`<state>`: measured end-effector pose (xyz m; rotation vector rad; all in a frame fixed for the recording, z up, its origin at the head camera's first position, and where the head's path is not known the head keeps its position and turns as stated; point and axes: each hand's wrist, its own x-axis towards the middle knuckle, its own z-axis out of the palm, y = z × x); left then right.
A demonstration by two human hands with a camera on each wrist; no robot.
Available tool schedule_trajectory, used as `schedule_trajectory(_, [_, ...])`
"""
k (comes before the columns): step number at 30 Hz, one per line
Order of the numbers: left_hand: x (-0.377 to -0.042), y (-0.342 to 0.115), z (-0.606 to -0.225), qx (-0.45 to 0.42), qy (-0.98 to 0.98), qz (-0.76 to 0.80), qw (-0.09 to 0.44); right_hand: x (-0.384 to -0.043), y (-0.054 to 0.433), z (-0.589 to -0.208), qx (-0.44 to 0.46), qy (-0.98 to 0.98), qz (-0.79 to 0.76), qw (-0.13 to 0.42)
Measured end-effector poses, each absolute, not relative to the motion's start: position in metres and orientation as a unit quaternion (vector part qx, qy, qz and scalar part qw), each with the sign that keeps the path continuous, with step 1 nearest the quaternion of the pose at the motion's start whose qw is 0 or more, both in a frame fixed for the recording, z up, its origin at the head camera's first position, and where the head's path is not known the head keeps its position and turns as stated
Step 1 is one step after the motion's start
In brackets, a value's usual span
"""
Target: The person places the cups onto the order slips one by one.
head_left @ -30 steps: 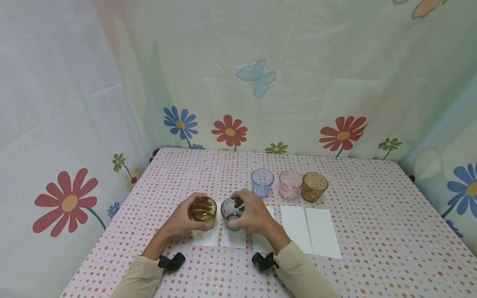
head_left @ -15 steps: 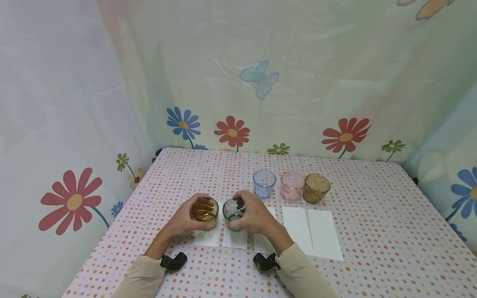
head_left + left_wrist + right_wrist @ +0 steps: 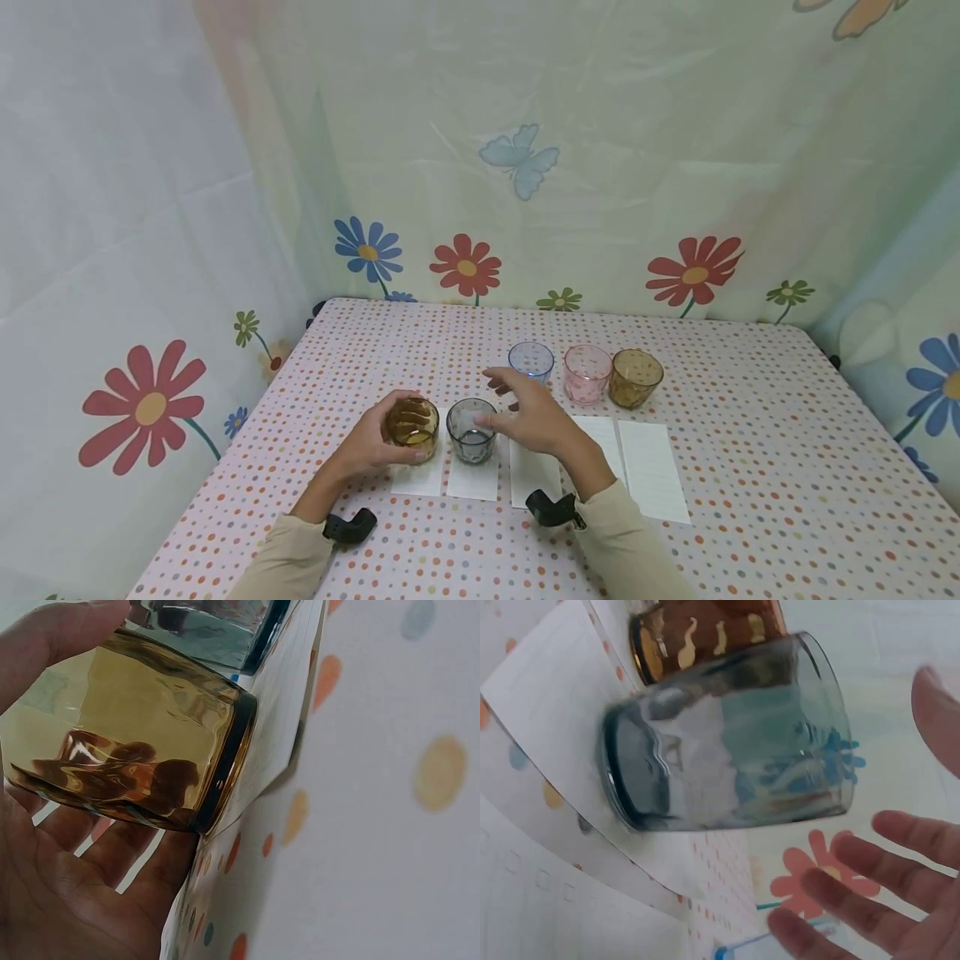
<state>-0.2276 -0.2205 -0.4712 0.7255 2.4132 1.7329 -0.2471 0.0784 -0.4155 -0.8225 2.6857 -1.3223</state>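
Observation:
My left hand (image 3: 372,435) holds an amber glass (image 3: 412,440) upright on the leftmost white paper, its thumb on the near side and its fingers round the far side. To its right a grey glass (image 3: 472,442) stands on the second paper (image 3: 472,483). In the right wrist view that grey glass (image 3: 727,742) is free of my right hand (image 3: 885,885), whose fingers are spread apart from it. From the head, the right hand (image 3: 536,417) hovers right of the grey glass, overlapping its rim and partly hiding a blue glass (image 3: 531,358).
A pink glass (image 3: 587,375) and a second amber glass (image 3: 635,379) stand side by side behind the papers. Further white papers (image 3: 654,471) lie in a row to the right. The dotted tablecloth (image 3: 780,433) covers the table, with a flowered curtain (image 3: 600,167) behind.
My right hand has let go of the grey glass and moved right and slightly up, its fingers opening. The left hand stays on the amber glass.

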Motion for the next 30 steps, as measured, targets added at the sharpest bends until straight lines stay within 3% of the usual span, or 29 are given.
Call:
schedule_trajectory(6, [-0.228,-0.221,-0.470,0.234,0.791,0.564,0.037,-0.257,0.089,-0.415,-0.242,0.854,-0.454,-0.080])
schedule_trajectory(16, [-0.228,-0.221,-0.473,0.236,0.792,0.561,0.039,-0.266,0.100,-0.425,-0.185,0.859,-0.448,-0.165])
schedule_trajectory(19, [-0.227,-0.221,-0.473,0.232,0.793,0.562,0.040,-0.268,0.103,-0.427,-0.163,0.870,-0.434,-0.166])
schedule_trajectory(30, [-0.223,-0.222,-0.472,0.238,0.786,0.569,0.046,-0.282,0.103,-0.442,-0.130,0.885,-0.438,-0.087])
